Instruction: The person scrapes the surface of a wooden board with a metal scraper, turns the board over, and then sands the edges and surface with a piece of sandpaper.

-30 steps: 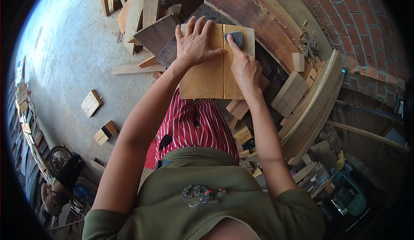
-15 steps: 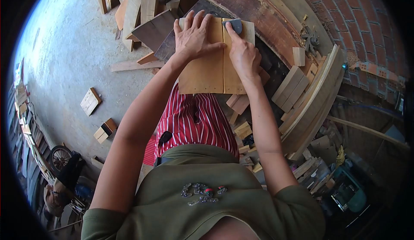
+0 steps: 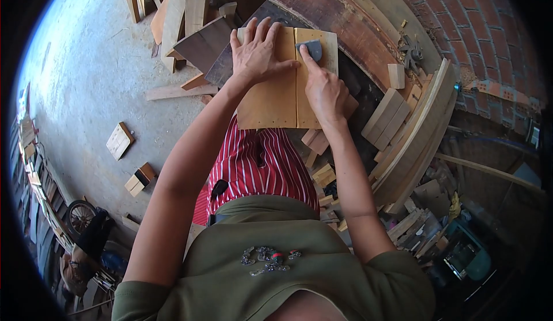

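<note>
A yellowish wooden panel with a groove running down it and small holes along its edges lies over my lap and the dark bench. My left hand rests flat on its upper left part, fingers spread, thumb toward the groove. On the right part, my right hand presses a small dark grey pad with the index finger stretched along it. The other fingers of that hand are curled, and the thumb is hidden. The pad lies on the panel, just right of the groove.
Beyond the panel, a reddish-brown board lies on the bench. Light wooden blocks and a long curved plank are at the right. Planks lean at the upper left. A brick wall stands at the far right.
The grey pad and my right hand have moved slightly toward my body along the panel. My left hand stays spread on the panel. The whole view has shifted slightly.
</note>
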### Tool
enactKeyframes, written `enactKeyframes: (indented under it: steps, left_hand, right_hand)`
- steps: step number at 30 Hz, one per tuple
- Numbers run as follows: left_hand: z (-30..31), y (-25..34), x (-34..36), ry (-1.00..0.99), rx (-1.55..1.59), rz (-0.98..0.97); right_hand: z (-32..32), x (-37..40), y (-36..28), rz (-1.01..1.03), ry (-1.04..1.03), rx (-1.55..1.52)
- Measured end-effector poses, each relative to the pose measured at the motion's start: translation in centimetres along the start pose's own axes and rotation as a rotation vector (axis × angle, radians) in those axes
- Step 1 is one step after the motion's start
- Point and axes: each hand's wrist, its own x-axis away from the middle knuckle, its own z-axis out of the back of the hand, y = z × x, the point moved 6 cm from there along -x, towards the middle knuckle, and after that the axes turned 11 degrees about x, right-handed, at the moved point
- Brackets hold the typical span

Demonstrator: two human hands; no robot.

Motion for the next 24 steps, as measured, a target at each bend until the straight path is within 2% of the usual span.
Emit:
enactKeyframes:
  steps: [5,9,15,24]
  left_hand:
    - [0.3,0.2,0.2,0.014,0.008,-0.014]
    - [0.1,0.0,0.1,0.019,0.016,-0.013]
    - [-0.1,0.2,0.0,-0.044,-0.011,0.033]
    - [-0.2,0.4,0.1,0.0,-0.01,0.024]
  right_hand:
    - [0.6,-1.4,-0.3,-0.042,-0.012,-0.006]
    - [0.8,0.5,-0.3,-0.033,-0.01,0.009]
    - [0.8,0.2,-0.2,-0.033,0.01,0.071]
    - [0.3,0.6,-0.6,-0.026,0.029,0.065]
